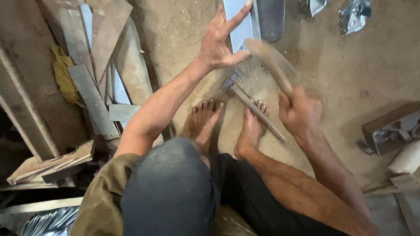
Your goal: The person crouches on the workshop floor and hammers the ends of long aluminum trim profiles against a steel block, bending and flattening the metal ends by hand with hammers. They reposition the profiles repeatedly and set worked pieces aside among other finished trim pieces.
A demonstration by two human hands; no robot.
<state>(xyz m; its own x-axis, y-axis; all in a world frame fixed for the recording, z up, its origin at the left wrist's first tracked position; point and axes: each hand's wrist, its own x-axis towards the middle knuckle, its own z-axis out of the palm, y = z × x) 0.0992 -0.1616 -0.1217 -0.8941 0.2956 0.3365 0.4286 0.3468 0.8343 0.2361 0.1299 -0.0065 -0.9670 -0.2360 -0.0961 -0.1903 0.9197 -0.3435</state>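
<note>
**Hands at the metal strip on the earthen floor**

We saw no legible packages or signs; crumpled silvery foil scraps (353, 15) lay at the floor's far right edge, and a yellow cloth (64, 74) sat among grey wooden offcuts (94, 102) at the left edge.

We recorded the left hand (221, 41) spread wide, fingers splayed, its thumb and forefinger pressing on a flat, pale metal strip (240, 22) near the floor's far edge. The right hand (299, 113) was closed in a fist around a wooden handle (273, 65), blurred by motion, angled over the strip's near end.

A hammer (251, 105) with a steel head and a pale wooden shaft lay on the floor just in front of the bare feet (227, 124), touching neither hand. The floor (332, 74) was dusty, packed earth. An open wooden box (391, 129) holding metal parts stood at the right edge.
</note>
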